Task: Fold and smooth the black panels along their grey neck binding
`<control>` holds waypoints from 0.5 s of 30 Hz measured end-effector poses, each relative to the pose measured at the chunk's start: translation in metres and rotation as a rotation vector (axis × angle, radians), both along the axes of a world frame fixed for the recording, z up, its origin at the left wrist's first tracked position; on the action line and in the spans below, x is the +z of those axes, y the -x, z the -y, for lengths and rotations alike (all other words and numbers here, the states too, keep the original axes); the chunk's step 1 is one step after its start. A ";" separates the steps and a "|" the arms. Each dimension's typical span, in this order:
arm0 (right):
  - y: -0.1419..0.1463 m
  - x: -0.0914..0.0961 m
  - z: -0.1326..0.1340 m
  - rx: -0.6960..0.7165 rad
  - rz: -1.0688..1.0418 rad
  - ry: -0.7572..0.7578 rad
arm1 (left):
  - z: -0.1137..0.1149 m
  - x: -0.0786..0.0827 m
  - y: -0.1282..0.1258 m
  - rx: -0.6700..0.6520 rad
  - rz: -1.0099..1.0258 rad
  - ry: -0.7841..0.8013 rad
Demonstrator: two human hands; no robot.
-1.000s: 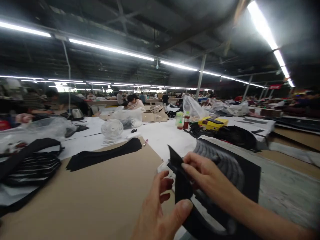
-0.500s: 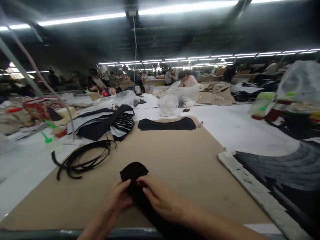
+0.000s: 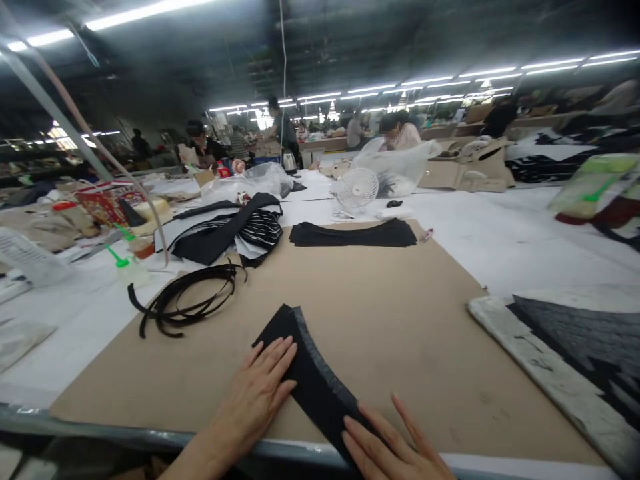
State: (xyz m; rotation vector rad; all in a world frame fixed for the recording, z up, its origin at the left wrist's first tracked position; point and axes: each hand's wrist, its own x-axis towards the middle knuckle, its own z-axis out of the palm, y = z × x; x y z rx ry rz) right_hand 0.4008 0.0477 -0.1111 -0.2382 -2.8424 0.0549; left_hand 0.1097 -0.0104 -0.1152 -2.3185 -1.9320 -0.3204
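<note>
A curved black fabric piece lies flat on the brown cardboard sheet near the table's front edge. My left hand rests open and flat on its left part, fingers stretched toward the far end. At the piece's near end, my right hand lies open with its fingers spread, pressing the fabric and the cardboard. Neither hand holds anything.
Black straps coil at the cardboard's left. A flat stack of black fabric lies at its far edge, a small white fan behind. Striped dark cloth and green-capped bottles sit left. A dark stacked board is at right. Other people work at far tables.
The folded black piece that both hands pinched is now spread out flat on the cardboard. Both hands have opened and lie flat on it.
</note>
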 end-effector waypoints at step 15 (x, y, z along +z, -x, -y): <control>-0.027 -0.003 -0.055 -0.315 -0.001 0.056 | 0.030 -0.025 0.036 0.425 0.029 -0.218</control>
